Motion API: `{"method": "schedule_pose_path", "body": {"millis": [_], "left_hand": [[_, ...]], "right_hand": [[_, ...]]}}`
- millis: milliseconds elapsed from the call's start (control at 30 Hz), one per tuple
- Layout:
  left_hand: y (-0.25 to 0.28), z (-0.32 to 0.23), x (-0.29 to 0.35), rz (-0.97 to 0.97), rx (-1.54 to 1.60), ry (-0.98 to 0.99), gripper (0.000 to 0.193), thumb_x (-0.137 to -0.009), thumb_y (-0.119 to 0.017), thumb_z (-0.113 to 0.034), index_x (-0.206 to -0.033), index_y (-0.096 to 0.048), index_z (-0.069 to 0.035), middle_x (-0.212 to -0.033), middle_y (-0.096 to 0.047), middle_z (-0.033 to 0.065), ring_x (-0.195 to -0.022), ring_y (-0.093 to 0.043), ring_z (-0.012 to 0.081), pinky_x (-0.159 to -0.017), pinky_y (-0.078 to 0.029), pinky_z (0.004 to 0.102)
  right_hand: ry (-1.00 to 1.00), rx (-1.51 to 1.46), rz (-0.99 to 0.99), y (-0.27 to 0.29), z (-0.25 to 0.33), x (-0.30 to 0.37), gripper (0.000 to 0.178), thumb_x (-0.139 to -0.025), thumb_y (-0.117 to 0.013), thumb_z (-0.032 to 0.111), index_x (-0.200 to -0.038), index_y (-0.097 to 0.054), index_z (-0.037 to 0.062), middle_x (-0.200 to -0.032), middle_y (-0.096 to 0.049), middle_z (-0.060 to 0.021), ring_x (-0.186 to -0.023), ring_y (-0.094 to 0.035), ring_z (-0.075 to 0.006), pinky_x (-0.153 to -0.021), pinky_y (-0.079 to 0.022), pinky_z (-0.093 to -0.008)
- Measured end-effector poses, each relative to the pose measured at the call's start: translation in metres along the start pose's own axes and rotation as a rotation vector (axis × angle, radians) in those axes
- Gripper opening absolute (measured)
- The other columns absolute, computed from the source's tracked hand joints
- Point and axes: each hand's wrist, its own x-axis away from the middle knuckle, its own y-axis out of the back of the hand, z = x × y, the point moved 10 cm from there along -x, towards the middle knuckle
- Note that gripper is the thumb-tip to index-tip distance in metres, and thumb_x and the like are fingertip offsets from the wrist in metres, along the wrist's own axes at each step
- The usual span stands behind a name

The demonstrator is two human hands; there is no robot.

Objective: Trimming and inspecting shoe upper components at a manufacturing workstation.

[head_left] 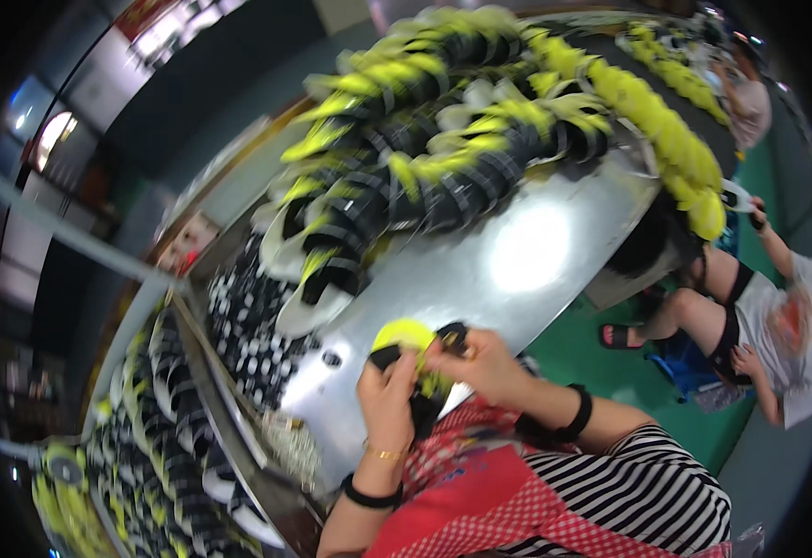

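Observation:
In front of my chest I hold a neon-yellow and black visor (402, 332) with both hands. My left hand (387, 402) pinches its near left side, with thumb and fingers closed. My right hand (488, 365) grips the right side, where a black strap end (452, 337) shows by the fingers. The two hands' fingertips nearly meet over the visor's middle, and its lower part is hidden behind them. A small dark piece (332, 358) lies on the metal tabletop (443, 270) just left of the visor.
Long nested rows of yellow, black and white visors (462, 186) cover the table's far side. Small black and white parts (248, 325) and clear bits (292, 448) fill the left edge. More visors (159, 418) stand lower left. A seated co-worker (750, 325) is at the right.

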Motion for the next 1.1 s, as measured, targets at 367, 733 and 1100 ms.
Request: {"method": "schedule_pose_path", "body": {"millis": [367, 733, 1100], "left_hand": [[0.000, 0.003, -0.001, 0.062, 0.078, 0.036, 0.008, -0.086, -0.060, -0.007, -0.095, -0.059, -0.005, -0.071, -0.054, -0.0057, -0.060, -0.046, 0.0002, -0.055, -0.035, 0.0157], [0.000, -0.001, -0.001, -0.039, 0.103, 0.029, 0.005, -0.085, -0.061, -0.007, -0.086, -0.056, -0.007, -0.061, -0.043, -0.0092, -0.049, -0.031, -0.0020, -0.043, -0.021, 0.0145], [0.006, 0.004, -0.002, -0.058, 0.115, 0.076, 0.004, -0.085, -0.061, -0.006, -0.086, -0.058, -0.007, -0.060, -0.045, -0.0097, -0.047, -0.031, -0.0023, -0.042, -0.021, 0.0147]], "right_hand": [[0.138, 0.151, -0.066, 0.006, 0.012, -0.004, 0.004, -0.086, -0.060, 0.005, -0.087, -0.059, 0.0015, -0.078, -0.057, 0.0042, -0.073, -0.049, -0.0020, -0.064, -0.041, -0.0183], [0.551, 1.127, -0.171, 0.001, 0.047, 0.011, 0.039, -0.068, -0.075, 0.012, -0.104, -0.059, 0.0093, -0.080, -0.056, -0.0083, -0.066, -0.059, -0.0248, -0.057, -0.048, -0.0328], [0.487, 1.197, -0.104, 0.005, 0.038, 0.012, 0.025, -0.069, -0.071, 0.014, -0.082, -0.052, 0.0035, -0.078, -0.054, -0.0101, -0.062, -0.059, -0.0280, -0.053, -0.047, -0.0371]]}}
